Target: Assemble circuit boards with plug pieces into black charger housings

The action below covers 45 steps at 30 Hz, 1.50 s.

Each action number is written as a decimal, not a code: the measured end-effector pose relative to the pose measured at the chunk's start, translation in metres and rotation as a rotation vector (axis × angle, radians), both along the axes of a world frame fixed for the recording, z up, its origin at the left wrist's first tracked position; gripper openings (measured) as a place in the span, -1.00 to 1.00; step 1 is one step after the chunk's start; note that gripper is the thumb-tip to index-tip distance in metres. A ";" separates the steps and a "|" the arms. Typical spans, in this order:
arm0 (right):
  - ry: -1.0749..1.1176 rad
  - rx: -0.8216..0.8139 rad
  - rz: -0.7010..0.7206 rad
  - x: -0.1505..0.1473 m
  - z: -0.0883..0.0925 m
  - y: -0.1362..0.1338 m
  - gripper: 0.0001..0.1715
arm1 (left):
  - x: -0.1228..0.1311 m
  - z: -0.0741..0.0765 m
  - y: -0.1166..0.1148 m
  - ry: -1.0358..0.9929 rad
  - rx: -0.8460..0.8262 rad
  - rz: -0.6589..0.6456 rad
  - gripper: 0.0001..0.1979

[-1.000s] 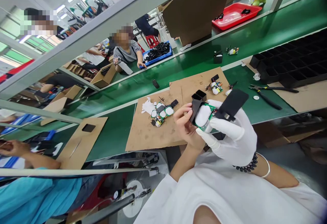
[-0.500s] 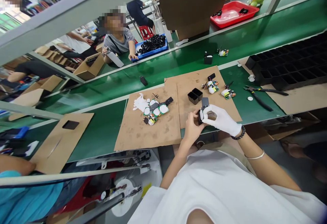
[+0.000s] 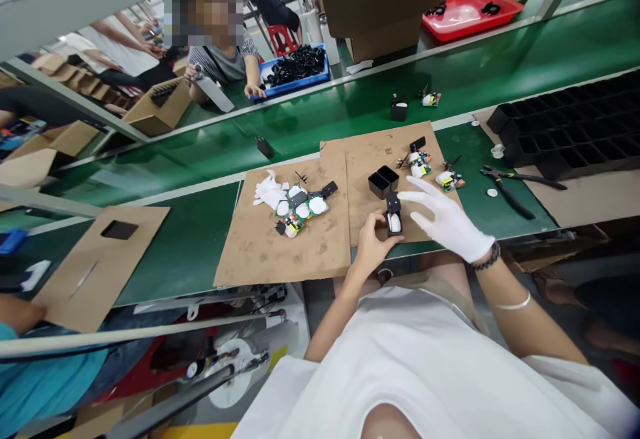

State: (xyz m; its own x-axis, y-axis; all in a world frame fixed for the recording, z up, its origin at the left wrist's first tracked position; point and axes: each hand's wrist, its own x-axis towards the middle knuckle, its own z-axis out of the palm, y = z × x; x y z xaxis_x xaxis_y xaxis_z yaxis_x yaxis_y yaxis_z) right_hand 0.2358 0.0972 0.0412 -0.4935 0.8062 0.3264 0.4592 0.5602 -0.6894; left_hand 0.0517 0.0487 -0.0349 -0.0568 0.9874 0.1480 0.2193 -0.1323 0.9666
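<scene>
We look along a long green bench (image 3: 200, 252), with a green belt (image 3: 320, 119) running along its far side. Three brown cardboard sheets lie on the bench: a holed sheet (image 3: 95, 272) at the left, a middle sheet (image 3: 280, 252) and a right sheet (image 3: 365, 152) (these two with edges meeting). Black pliers (image 3: 517, 192) and a small white disc (image 3: 492, 193) lie on the bare green beyond.
</scene>
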 end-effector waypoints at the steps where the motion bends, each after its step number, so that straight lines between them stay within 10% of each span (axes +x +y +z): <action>1: -0.057 -0.022 0.095 0.002 0.001 0.012 -0.51 | -0.001 0.000 0.001 -0.031 -0.005 -0.023 -0.52; 9: -0.377 -0.379 0.504 0.005 0.015 0.078 -0.53 | -0.006 -0.006 0.001 -0.129 0.011 -0.161 -0.41; 24: -0.320 0.208 -0.595 -0.043 -0.025 -0.036 -0.78 | 0.049 0.001 -0.001 0.339 0.122 0.295 -0.45; 45: 0.078 0.069 -0.382 -0.027 -0.070 -0.033 -0.63 | 0.043 -0.008 0.004 0.288 0.208 0.221 -0.52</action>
